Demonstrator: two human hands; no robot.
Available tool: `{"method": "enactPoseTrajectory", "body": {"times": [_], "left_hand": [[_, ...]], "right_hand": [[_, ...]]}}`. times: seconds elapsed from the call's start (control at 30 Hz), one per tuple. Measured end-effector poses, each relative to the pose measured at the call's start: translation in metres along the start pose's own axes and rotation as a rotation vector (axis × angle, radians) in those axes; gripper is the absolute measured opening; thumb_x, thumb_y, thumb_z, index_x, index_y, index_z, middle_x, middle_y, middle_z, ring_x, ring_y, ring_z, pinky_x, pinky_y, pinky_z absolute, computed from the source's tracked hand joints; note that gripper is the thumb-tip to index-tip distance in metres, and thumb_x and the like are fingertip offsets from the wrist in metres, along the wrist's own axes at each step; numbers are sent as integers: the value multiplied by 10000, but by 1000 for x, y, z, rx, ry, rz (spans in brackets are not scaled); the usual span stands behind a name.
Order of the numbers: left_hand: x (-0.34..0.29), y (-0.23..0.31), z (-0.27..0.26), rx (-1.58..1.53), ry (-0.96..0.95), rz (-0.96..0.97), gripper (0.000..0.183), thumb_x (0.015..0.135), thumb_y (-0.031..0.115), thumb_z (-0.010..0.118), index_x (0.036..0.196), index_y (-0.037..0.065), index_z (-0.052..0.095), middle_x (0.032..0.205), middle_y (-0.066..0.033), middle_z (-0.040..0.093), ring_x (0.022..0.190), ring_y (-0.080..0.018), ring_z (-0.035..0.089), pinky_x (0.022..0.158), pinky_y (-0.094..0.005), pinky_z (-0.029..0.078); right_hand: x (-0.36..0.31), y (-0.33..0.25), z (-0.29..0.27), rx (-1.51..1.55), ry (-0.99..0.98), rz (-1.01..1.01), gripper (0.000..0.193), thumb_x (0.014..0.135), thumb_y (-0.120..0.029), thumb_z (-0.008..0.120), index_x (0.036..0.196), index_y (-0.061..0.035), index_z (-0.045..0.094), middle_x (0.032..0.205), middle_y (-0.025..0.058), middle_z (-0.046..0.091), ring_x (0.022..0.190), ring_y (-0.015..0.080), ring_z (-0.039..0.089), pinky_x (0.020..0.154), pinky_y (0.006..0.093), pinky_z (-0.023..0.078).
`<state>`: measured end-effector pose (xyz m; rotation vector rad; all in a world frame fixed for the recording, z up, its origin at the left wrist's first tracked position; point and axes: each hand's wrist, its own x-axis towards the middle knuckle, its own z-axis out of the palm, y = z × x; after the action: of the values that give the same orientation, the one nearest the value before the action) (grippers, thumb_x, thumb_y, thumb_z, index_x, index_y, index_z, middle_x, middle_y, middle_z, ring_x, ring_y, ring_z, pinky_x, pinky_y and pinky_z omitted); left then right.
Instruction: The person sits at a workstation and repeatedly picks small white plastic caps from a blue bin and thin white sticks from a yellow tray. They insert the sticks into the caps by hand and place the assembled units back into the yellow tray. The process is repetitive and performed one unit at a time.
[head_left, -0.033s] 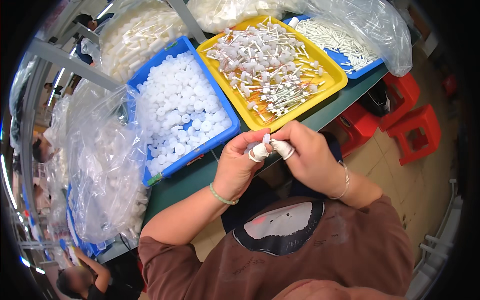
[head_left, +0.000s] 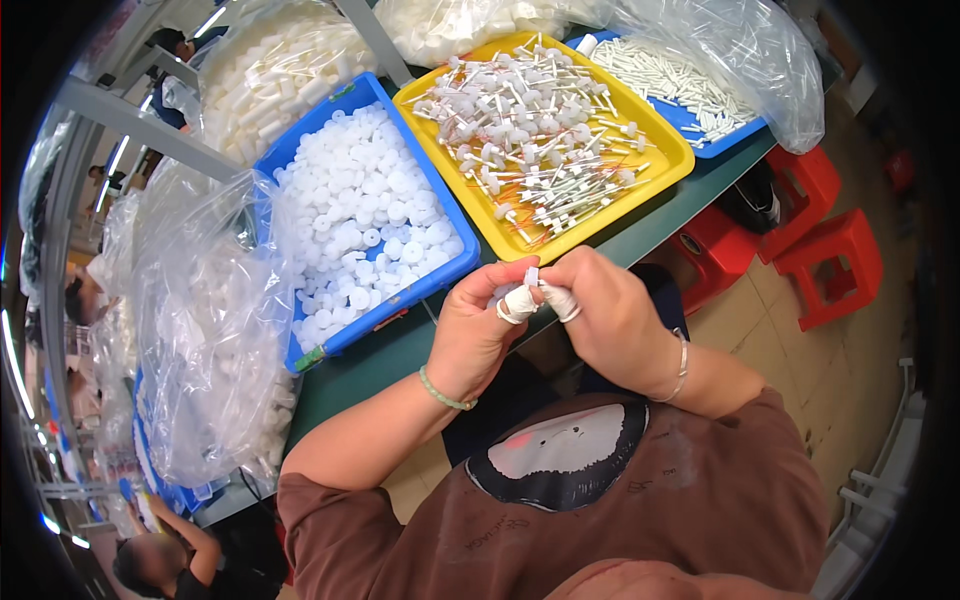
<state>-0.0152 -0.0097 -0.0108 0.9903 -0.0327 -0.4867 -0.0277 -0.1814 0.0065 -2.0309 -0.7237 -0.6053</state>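
My left hand pinches a small whitish plastic piece upright between thumb and fingers. White tape wraps the thumb. Right beside it, my right hand has its fingers closed against the piece; its taped thumb meets the left one. Whether a thinner part sits between the right fingertips is hidden. Both hands are in front of a yellow tray, which holds a heap of white stems with round translucent caps and orange threads. To the left, a blue tray is filled with small translucent round plastic pieces.
Another blue tray at the back right holds short white rods. Clear plastic bags lie at the left and back. Grey metal posts rise behind. Red stools stand to the right. A co-worker sits at the lower left.
My right hand has turned slightly and its wrist has shifted a little to the left. My left hand keeps its grip on the piece.
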Motion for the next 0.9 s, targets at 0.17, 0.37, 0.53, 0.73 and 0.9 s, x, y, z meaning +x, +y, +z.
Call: {"method": "enactPoseTrajectory", "body": {"times": [0.17,0.37,0.53,0.73,0.9], "left_hand": [[2,6,7,-43,41,-38,239,839,111,705,1066,88,631,886,33,618,635,0,468,501,-158,328],[-1,10,0,-19,8,-55,239,903,279,636,1061,111,570,792,41,488,609,-26,342,505,-169,275],[4,7,10,-26,-15,-73,275,910,295,622,1088,99,550,807,31,482,620,-31,338,507,-170,271],[1,11,6,-21,-15,-55,276,917,264,614,1121,93,542,852,19,515,616,-35,343,510,-170,283],[1,10,1,-38,-46,-49,285,910,255,623,1128,90,540,919,8,550,618,-36,353,511,-169,290]], "right_hand": [[0,12,8,-88,-29,-118,189,824,-29,599,995,-10,518,869,153,540,782,328,572,693,412,474],[45,59,-74,-126,36,222,290,869,-106,596,1143,-17,565,1086,113,619,977,207,598,876,311,458],[64,245,-179,-748,106,498,388,833,-163,539,1185,-2,551,1129,245,591,1063,388,556,934,422,434],[76,247,-142,-933,-172,363,376,797,-169,571,1165,-92,598,1110,189,607,1084,358,536,957,442,389],[83,207,-135,-592,-169,526,316,769,-30,557,1069,-49,655,1048,179,650,992,317,607,874,372,465]]}}
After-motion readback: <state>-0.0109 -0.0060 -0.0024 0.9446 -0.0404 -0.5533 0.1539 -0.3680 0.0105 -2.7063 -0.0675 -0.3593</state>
